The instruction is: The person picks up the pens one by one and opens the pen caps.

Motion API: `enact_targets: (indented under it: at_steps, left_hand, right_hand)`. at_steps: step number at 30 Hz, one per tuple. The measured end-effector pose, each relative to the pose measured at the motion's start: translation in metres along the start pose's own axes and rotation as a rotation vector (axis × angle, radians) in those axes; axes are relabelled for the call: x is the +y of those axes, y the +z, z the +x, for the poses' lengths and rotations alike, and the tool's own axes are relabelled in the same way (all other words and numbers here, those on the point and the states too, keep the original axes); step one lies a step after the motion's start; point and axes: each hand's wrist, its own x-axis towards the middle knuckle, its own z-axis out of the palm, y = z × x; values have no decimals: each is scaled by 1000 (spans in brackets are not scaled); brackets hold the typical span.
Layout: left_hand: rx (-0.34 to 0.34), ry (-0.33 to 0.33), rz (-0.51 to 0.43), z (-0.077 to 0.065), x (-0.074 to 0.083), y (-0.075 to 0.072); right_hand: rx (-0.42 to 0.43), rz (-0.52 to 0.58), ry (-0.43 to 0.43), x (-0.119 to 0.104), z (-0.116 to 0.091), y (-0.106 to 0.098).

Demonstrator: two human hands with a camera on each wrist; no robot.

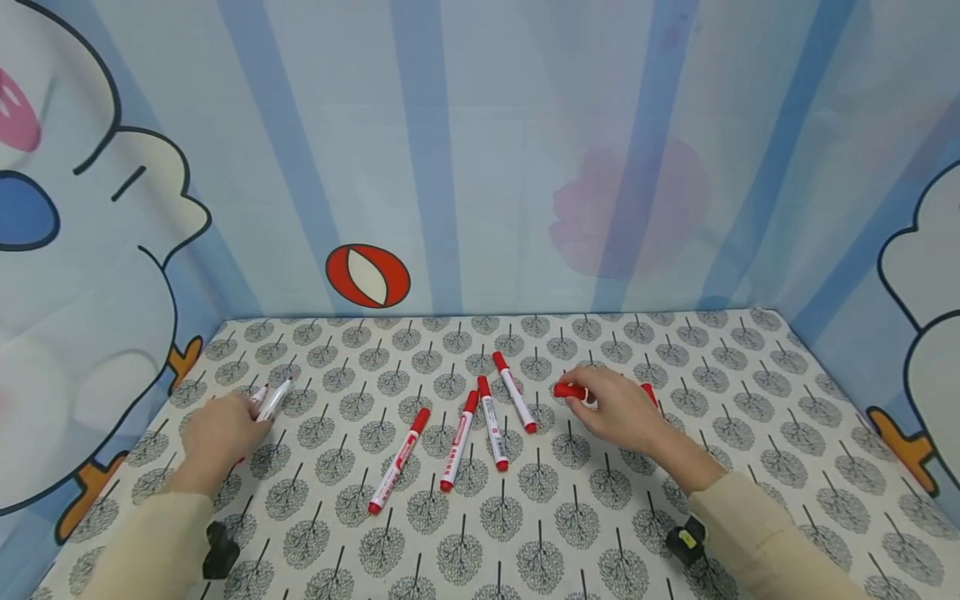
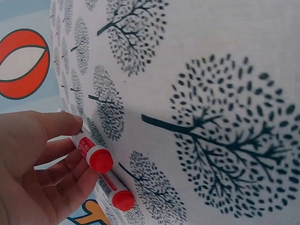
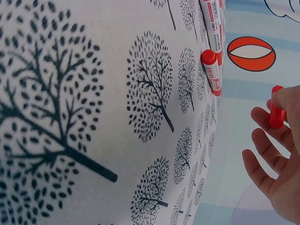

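My left hand is at the left of the table, its thumb and fingers pinching a white marker with a red end. Just beneath it lies a second such marker. In the head view both point away, and the nearer-right marker shows a dark, uncapped tip. My right hand, over the right half of the table, pinches a red marker cap between thumb and index finger, the other fingers spread loosely. Behind that hand a red piece shows, mostly hidden.
Several capped red markers lie mid-table, among them a left one, a middle one and a far one. A tree-print cloth covers the table. A striped cartoon curtain stands behind and at both sides.
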Motion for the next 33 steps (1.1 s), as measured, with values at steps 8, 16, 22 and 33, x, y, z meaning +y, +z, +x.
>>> enact_targets:
  at_steps: [8, 16, 22, 33]
  left_hand:
    - [-22, -30, 12, 0, -3, 4]
    - [-12, -28, 12, -3, -1, 5]
    - [-10, -32, 3, -2, -2, 5]
    - [-15, -52, 12, -2, -3, 6]
  right_hand:
    - [-10, 11, 13, 0, 0, 0]
    - [-11, 17, 15, 1, -1, 2]
    - [-6, 17, 12, 1, -2, 2]
    - [-3, 10, 13, 2, -2, 2]
